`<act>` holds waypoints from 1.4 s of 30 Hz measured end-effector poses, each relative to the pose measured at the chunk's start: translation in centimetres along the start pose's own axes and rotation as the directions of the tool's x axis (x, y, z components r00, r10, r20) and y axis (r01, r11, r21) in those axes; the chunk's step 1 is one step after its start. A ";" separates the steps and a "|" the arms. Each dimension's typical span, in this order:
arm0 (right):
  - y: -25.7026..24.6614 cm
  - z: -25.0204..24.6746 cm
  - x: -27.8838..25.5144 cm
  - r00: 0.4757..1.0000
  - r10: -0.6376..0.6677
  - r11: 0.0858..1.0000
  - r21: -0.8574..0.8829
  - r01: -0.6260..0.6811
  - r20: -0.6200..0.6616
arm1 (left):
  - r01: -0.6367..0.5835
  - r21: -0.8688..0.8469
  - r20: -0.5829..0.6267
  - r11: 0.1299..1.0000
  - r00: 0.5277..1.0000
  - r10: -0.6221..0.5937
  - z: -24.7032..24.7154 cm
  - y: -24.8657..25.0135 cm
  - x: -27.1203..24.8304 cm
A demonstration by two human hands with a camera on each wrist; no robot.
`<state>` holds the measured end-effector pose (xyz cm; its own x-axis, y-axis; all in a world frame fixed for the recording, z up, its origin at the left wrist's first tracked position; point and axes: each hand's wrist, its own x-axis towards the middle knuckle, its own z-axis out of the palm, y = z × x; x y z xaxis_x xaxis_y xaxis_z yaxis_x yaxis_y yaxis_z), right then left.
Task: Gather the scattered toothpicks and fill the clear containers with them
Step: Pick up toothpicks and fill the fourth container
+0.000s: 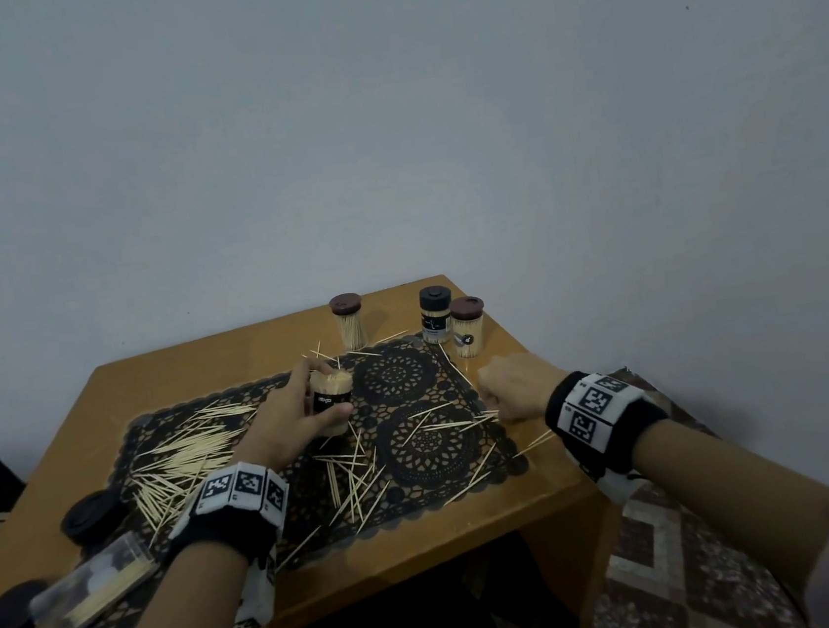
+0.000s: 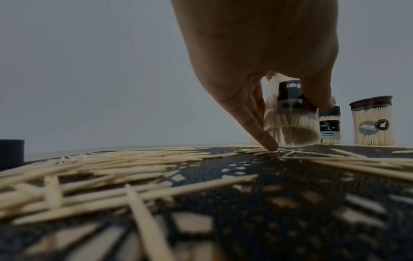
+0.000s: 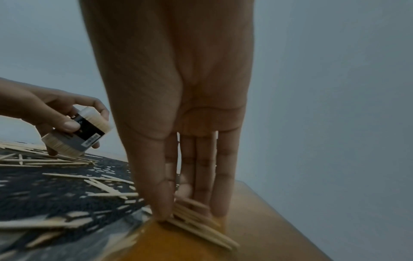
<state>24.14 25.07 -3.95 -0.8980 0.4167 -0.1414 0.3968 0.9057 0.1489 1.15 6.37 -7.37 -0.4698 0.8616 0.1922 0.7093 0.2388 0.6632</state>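
Both hands are at work over the black lace mat [image 1: 414, 417]: the left hand [image 1: 290, 421] wraps thumb and fingers round an open clear container [image 1: 332, 400], already packed with toothpicks, holding it tilted just above the mat with its little finger tip touching the loose sticks below, probably so the mouth faces the other hand for easy loading. The right hand [image 1: 514, 387] has its fingers pointing down at the mat's right edge, thumb and fingertips [image 3: 163, 210] pressed together on a small bundle of toothpicks [image 3: 196, 227] lying on the tabletop [image 1: 526, 497], apparently raking them parallel before lifting. Scattered toothpicks [image 1: 185, 453] remain thick on the mat's left half and thinner in the middle. Three capped containers [image 1: 468, 328] stand full at the far edge, apart from the clutter; another clear container [image 1: 97, 582] lies on its side near the front left with two black lids [image 1: 92, 515] beside it, so much gathering seems left.
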 end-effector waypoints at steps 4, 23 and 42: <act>0.0 -0.4 0.7 0.999 -0.008 1.000 0.003 0.008 -0.032 | -0.005 0.005 0.001 1.000 1.000 0.005 0.0 -0.2 0.1; -9.0 -4.6 7.9 0.916 0.360 -0.085 0.972 0.220 -0.175 | -0.041 -0.023 -0.012 0.999 0.999 0.040 0.4 0.6 0.1; -11.0 -3.7 9.7 0.939 0.254 -0.155 0.949 0.275 -0.230 | -0.104 -0.018 -0.110 0.994 0.989 0.101 0.6 0.0 0.4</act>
<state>10.31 18.84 -3.39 -0.7864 0.6039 0.1303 -0.1279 0.0473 -0.9907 1.30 7.02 -7.74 -0.4506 0.8266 0.3372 0.7448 0.1399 0.6525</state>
